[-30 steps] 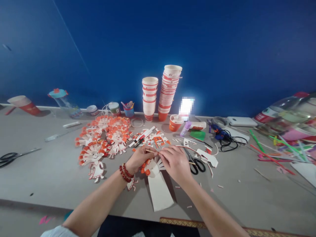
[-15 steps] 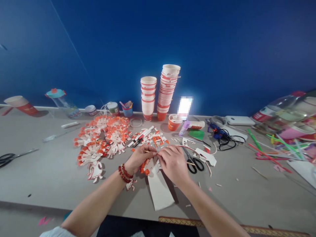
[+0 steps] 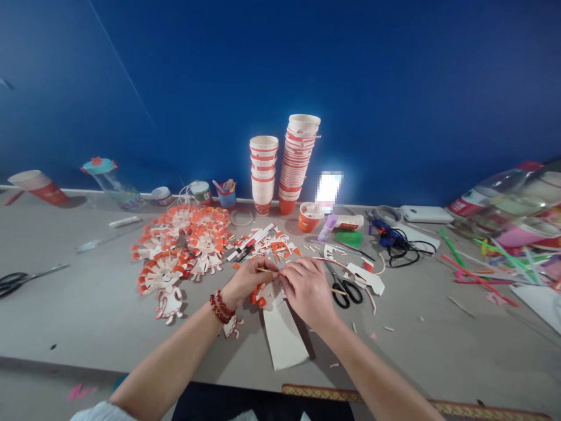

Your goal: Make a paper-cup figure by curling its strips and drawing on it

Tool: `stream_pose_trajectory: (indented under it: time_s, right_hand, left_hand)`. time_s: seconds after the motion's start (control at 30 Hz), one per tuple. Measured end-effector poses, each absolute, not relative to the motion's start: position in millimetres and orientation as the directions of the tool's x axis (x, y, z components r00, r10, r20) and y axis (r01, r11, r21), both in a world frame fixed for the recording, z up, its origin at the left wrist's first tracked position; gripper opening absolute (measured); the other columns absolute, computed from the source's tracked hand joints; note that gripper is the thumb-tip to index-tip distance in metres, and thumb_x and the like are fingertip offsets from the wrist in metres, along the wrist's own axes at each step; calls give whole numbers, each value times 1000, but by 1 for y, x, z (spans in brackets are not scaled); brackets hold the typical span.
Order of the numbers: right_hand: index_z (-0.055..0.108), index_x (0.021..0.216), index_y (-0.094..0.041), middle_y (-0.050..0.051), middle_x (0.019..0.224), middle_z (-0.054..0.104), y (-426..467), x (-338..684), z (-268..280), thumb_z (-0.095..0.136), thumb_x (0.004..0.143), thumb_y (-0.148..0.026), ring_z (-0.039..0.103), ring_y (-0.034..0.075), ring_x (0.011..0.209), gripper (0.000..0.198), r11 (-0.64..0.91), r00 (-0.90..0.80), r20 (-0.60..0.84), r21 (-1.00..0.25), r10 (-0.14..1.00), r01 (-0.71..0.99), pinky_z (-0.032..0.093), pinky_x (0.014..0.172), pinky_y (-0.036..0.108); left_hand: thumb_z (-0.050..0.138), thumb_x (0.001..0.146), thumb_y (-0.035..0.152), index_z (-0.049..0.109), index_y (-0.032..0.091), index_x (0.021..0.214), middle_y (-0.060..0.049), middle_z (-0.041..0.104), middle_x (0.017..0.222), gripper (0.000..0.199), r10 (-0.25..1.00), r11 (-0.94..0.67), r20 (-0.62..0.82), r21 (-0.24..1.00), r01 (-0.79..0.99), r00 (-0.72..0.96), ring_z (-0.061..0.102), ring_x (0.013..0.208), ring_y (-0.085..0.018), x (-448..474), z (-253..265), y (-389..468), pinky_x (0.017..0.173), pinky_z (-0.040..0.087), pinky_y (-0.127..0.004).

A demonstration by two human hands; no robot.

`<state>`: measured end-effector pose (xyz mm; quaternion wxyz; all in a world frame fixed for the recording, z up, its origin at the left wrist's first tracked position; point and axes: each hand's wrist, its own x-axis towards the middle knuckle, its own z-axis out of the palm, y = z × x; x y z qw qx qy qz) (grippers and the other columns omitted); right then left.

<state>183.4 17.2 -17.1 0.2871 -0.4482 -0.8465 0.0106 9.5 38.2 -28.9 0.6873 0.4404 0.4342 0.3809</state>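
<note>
My left hand [image 3: 245, 285], with red beads at its wrist, pinches a cut paper cup piece [image 3: 262, 302] with curled orange strips. Fingertips of my right hand [image 3: 307, 286] close on the same piece from the other side and meet the left fingertips. A long white paper flap [image 3: 284, 339] hangs from the piece towards the table's front. A thin wooden stick [image 3: 264, 269] shows at my left fingers, and a stick end [image 3: 338, 291] sticks out past my right hand; whether they are one stick I cannot tell. Black-handled scissors [image 3: 346, 292] lie beside my right hand.
Finished cup-paper figures [image 3: 169, 275] are heaped at left. Paper scraps [image 3: 276, 242] lie behind my hands, before two tall stacks of paper cups [image 3: 263, 175]. A purple glue stick [image 3: 327, 228], a blue glue gun [image 3: 390, 237] and colourful straws [image 3: 486, 278] lie to the right. More scissors [image 3: 26, 280] lie far left.
Both hands stay almost in place, still pinching the cup piece. The orange strips and the white flap have shifted slightly.
</note>
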Motion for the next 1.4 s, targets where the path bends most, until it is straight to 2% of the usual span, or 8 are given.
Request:
stream_pose_trajectory:
  time_s: [0.17,0.4,0.57,0.87,1.07,1.17,1.3,1.4]
  right_hand:
    - [63,81,-20,4,82,69,17,184,-19,56,89,-16,55,21,87,11,598,-425,485,-286,764,749,36,91,40]
    - [63,79,-21,3,84,71,17,183,-17,57,89,-15,56,21,88,13,616,-442,472,-320,763,720,35,93,41]
    - [63,84,-21,2,89,71,17,184,-17,57,88,-13,56,20,90,10,619,-452,465,-314,761,720,34,96,40]
    - [60,79,-19,3,82,67,18,183,-21,56,88,-13,55,21,90,11,637,-482,467,-263,741,725,34,99,40]
    - [61,79,-19,3,83,68,19,183,-22,55,89,-12,55,20,90,13,667,-495,489,-278,718,692,34,100,40]
    - [62,82,-20,3,84,69,20,185,-22,53,92,-15,56,21,90,14,655,-478,493,-289,727,698,36,97,41]
    - [63,93,-19,7,96,68,23,190,-20,54,92,-17,56,24,97,9,633,-471,469,-288,748,719,42,88,38]
    - [62,87,-19,8,97,67,25,193,-20,53,91,-15,56,23,96,10,608,-463,444,-276,767,744,44,85,36]
  left_hand:
    - [79,65,33,64,14,82,2,61,69,29,904,326,-265,935,-138,334,53,60,-9,10,-31,39,59,40,-21]
    - [82,63,29,64,12,92,2,61,69,38,901,351,-279,919,-180,332,51,59,-7,9,-31,38,58,38,-20]
    - [82,60,26,64,12,90,1,62,70,38,901,363,-283,906,-216,328,55,61,-9,10,-30,37,60,40,-20]
    - [82,56,21,66,13,83,-1,67,69,33,888,396,-309,890,-227,340,60,61,-11,10,-33,37,60,44,-21]
    - [81,59,21,66,13,80,0,65,66,27,907,348,-265,909,-228,328,58,60,-10,9,-35,37,59,42,-20]
    - [82,59,23,66,13,81,1,63,67,28,922,314,-250,929,-194,297,56,60,-9,10,-34,37,59,41,-20]
    - [82,62,27,67,14,85,-1,65,76,31,933,289,-236,941,-175,271,59,67,-11,9,-35,39,64,44,-22]
    - [82,64,30,67,15,90,-2,66,80,34,926,321,-263,925,-200,271,60,70,-12,8,-39,40,66,45,-22]
